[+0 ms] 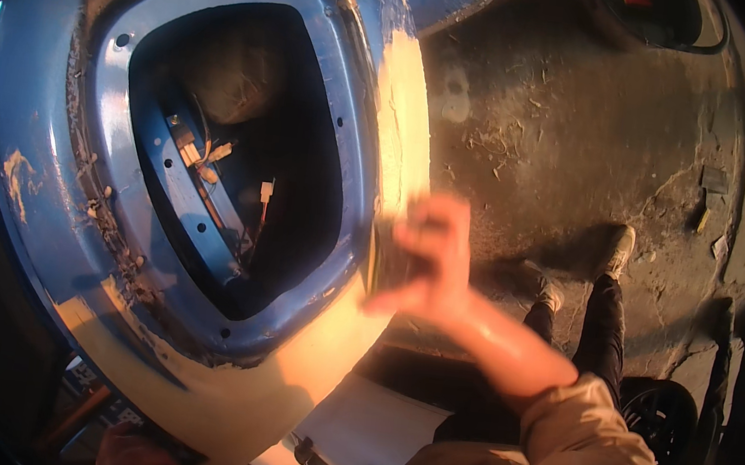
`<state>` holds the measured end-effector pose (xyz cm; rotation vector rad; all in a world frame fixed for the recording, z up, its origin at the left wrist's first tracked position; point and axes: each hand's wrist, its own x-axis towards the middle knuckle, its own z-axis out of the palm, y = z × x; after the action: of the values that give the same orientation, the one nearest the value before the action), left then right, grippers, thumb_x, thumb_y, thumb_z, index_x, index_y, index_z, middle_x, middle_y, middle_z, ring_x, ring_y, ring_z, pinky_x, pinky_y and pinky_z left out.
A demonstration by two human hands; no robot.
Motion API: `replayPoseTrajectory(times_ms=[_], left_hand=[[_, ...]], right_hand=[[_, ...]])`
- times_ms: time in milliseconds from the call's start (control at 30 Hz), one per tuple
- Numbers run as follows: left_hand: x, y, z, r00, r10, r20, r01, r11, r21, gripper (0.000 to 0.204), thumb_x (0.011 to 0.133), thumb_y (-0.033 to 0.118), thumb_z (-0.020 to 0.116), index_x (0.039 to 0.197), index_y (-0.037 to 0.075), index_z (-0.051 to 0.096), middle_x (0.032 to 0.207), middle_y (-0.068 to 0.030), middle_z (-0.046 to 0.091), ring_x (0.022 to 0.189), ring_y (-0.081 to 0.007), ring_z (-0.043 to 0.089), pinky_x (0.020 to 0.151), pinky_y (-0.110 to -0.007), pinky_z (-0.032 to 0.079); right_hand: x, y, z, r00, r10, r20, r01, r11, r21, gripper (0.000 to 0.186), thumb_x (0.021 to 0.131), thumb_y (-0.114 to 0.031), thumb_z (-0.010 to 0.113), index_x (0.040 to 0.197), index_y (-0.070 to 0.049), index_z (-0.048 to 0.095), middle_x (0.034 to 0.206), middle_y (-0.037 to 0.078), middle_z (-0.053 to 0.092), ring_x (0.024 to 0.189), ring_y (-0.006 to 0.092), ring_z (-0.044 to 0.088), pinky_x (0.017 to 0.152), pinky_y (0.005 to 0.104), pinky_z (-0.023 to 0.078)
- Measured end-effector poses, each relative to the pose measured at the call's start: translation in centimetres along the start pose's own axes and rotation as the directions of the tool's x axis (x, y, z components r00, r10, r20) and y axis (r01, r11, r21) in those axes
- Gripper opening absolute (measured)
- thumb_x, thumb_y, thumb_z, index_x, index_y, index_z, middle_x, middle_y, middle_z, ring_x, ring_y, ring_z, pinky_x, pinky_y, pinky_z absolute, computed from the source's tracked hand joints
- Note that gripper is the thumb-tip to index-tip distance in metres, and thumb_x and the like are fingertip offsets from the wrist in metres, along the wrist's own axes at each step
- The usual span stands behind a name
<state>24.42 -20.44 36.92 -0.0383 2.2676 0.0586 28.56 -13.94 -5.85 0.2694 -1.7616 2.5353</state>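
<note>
My right hand (426, 253), blurred by motion, is at the right edge of a blue car body panel (30, 107), against a band of beige filler (401, 115). Its fingers curl over something dark that I cannot make out. Beside it is a framed opening (112, 122) with wires and white connectors (267, 191) inside and a rough seam along its outer edge. My left hand (132, 452) is low at the bottom left, in shadow by the panel's lower edge; its fingers are too dark to read.
A worn concrete floor (552, 134) lies to the right, with my shoes (617, 249) and small scraps on it. A black round object (652, 416) is at lower right, a pale panel (367, 427) below, and a dark-rimmed part (664, 17) at the top.
</note>
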Motion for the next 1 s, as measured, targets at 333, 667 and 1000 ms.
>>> replayPoseTrajectory(times_ms=[333,667,1000], left_hand=[[0.7,-0.5,-0.2,0.998,0.070,-0.007,-0.070,0.997,0.031,0.026,0.079,0.023,0.078,0.095,0.009,0.062,0.090,-0.0130,0.061,0.078,-0.0351,0.062,0.070,-0.049,0.054],[0.2,-0.4,-0.1,0.999,0.042,0.017,-0.041,0.999,-0.014,0.028,0.082,0.024,0.076,0.098,0.008,0.062,0.093,-0.0152,0.061,0.079,-0.0357,0.062,0.071,-0.049,0.053],[0.8,-0.5,0.1,1.000,0.022,0.002,-0.022,1.000,-0.005,0.028,0.080,0.023,0.075,0.100,0.008,0.062,0.094,-0.0154,0.061,0.079,-0.0351,0.062,0.072,-0.049,0.053]], right_hand=[[9.7,9.4,0.4,0.960,0.272,-0.073,-0.270,0.962,0.033,0.056,0.076,-0.026,0.092,0.115,-0.002,0.061,0.114,0.013,0.056,0.103,0.0272,0.059,0.090,0.0382,0.052],[9.8,10.7,0.7,0.893,0.407,-0.192,-0.399,0.913,0.080,0.063,0.077,-0.034,0.092,0.122,-0.003,0.060,0.113,0.013,0.059,0.106,0.0261,0.059,0.093,0.0394,0.051],[-3.4,1.4,-0.2,1.000,-0.002,0.010,0.001,1.000,0.016,0.088,0.059,-0.068,0.090,0.123,-0.015,0.062,0.116,0.012,0.053,0.105,0.0321,0.052,0.093,0.0477,0.043]])
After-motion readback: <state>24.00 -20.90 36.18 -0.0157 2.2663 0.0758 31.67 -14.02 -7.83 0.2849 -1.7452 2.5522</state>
